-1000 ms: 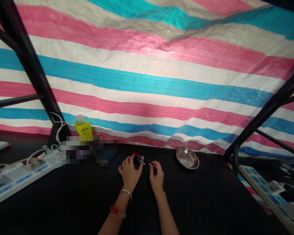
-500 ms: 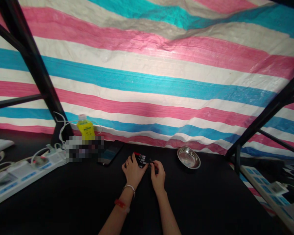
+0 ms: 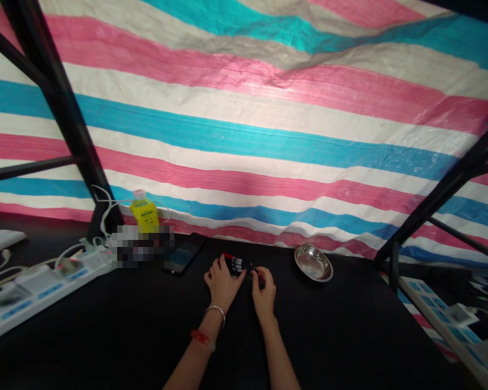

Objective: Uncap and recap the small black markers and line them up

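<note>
My left hand (image 3: 222,283) palm down, fingers spread over dark red-edged item (image 3: 236,264) on tabletop (image 3: 341,336), lower centre of frame. Right hand (image 3: 265,287) apart from left, fingers curled in at small dark piece (image 3: 252,266); cannot tell if gripped.

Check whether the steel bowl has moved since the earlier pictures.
No, the steel bowl keeps its place, left of the right-hand black post.

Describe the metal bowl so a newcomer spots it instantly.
Find the black tabletop before the striped sheet. Near its far edge, beyond and to the right of the right hand, sits the bowl. It alone is a round, shiny, open dish.
</note>
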A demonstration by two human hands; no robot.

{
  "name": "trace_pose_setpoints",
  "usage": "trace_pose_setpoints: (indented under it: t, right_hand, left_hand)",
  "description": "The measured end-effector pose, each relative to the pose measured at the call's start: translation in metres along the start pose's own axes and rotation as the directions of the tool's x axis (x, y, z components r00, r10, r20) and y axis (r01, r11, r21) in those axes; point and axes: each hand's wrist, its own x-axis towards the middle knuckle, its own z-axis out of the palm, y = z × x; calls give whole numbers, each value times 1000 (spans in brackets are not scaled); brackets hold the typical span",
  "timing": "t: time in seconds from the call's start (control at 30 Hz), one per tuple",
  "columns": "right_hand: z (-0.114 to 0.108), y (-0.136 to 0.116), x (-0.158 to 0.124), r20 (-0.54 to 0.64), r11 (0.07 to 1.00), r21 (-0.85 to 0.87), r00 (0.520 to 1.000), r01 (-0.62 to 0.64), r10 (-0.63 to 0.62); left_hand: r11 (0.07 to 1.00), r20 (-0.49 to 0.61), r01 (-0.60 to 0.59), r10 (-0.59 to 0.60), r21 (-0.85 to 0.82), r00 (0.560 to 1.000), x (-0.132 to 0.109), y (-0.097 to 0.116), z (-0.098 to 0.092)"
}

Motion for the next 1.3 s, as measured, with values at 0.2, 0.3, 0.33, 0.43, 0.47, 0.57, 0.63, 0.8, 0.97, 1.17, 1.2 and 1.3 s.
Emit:
trace_pose_setpoints:
  t: [0.2,0.3,0.33,0.43,0.47,0.57,0.63,0.8,0.97,1.17,1.2,1.3]
  right_hand:
    - [-1,-1,-1,4,1000,20,1000,-12,12]
    - [-2,-3,-1,6,1000,23,1000,-16,16]
    - [-2,-3,-1,7,1000,24,1000,-14,14]
    - [-3,-5,0,-4,1000,31,1000,-6,6]
    - [-3,-5,0,-19,1000,30,1000,-3,3]
    - [-3,-4,0,-68,1000,26,998,-2,3]
    - [-3,-4,0,-71,1000,27,997,-6,8]
    - [-1,-3,-1,-64,999,30,998,-14,16]
    - [-1,0,-1,-61,1000,22,998,-10,11]
    - [-2,-2,-1,-53,999,7,998,46,-45]
    - [-2,-3,-1,-49,998,6,997,59,-59]
    - [-2,-2,0,-36,996,9,995,91,-91]
  left_hand:
    - [1000,21,4,-4,-6,1000,0,2,1]
    - [998,15,26,-25,-53,1000,1,2,0]
    - [996,-1,37,-37,-84,999,1,2,-1]
    - [971,-125,42,-74,-236,989,2,1,-8]
    - [956,-182,16,-72,-293,981,2,0,-10]
    - [905,-298,-120,-8,-408,955,2,-7,-15]
    - [876,-309,-167,22,-452,951,2,-11,-16]
    - [813,-284,-123,-53,-569,957,3,-17,-12]
    - [743,-276,-97,-121,-662,953,7,-19,-8]
    - [766,-196,-185,79,-615,977,5,-13,-8]
    - [762,-174,-223,147,-608,974,3,-12,-8]
    - [736,-143,-326,302,-594,943,-1,-7,-7]
